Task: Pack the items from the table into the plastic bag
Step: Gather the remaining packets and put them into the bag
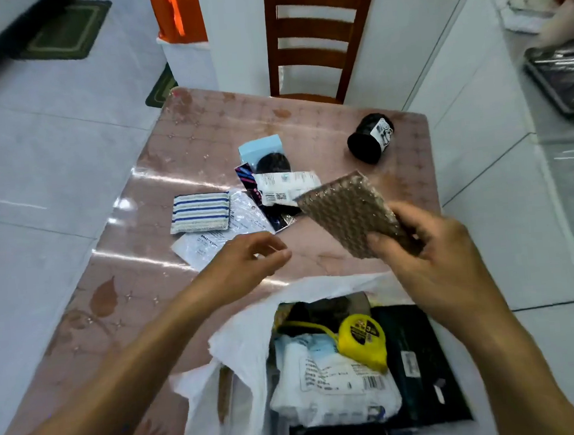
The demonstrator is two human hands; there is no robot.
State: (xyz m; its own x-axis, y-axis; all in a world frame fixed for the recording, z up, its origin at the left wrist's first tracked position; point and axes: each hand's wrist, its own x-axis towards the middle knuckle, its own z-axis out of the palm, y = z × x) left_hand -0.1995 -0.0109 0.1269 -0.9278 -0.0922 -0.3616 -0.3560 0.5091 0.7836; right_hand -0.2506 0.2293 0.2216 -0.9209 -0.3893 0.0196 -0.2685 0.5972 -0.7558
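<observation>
- A bubble-wrap pouch (348,212) is held above the table (202,121) by the right hand (432,250), pinched at its lower corner between thumb and curled fingers.
- The left hand (247,258) is seen just left of the pouch, apart from it, its fingers loosely curled around nothing.
- The plastic bag (234,352) is found at the near edge of the table, below both hands, its mouth spread wide toward the camera.
- Already inside it are seen a yellow tape measure (362,340), a white labelled packet (326,386) and a black flat pack (424,361).
- The pouch is held with its long axis running from upper left to lower right, the gripped end nearer the bag; the bag mouth lies directly below and slightly left of the right hand, so a short drop downward and toward the person is judged to be what the next move calls for.
- The right hand is judged the nearer to the opening; the left is better placed for the rim.
- Still on the table farther off are a striped cloth (201,212), a heap of small packets (276,184) and a black roll (370,138), well apart to the right.
</observation>
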